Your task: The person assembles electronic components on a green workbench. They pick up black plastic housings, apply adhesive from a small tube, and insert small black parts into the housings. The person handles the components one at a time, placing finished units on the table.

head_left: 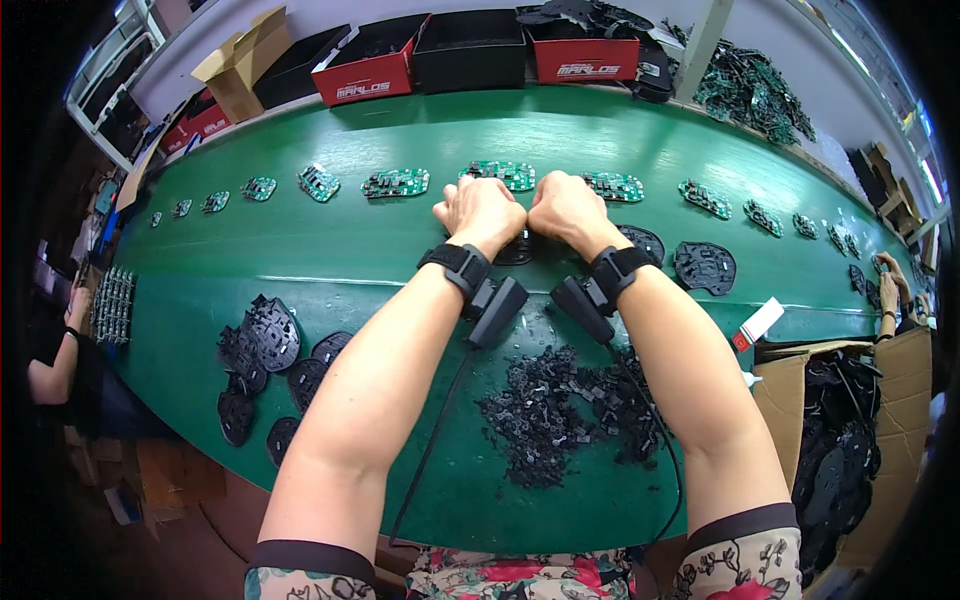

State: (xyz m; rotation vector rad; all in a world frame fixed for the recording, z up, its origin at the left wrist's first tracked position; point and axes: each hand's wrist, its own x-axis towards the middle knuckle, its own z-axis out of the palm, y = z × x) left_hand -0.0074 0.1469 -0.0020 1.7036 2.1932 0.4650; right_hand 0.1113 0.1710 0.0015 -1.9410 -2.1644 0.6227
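Working on a black shell (pixel 515 250) under my hands at the table (pixel 400 130), seemingly fitting something; the next move's probably calling for steady, even pressure. It's looking rounded and ridged, mostly hidden. Left hand (pixel 484 213) and right hand (pixel 572 210) are sitting curled over it, fingertips hidden, can't tell if either grip's closed. One green circuit board (pixel 503 174) is lying just beyond.

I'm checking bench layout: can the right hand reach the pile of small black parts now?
Likely yes: the pile of small black plastic parts lies open on the green table, so the right hand could draw back to it; only a black cable crosses the pile's right side.
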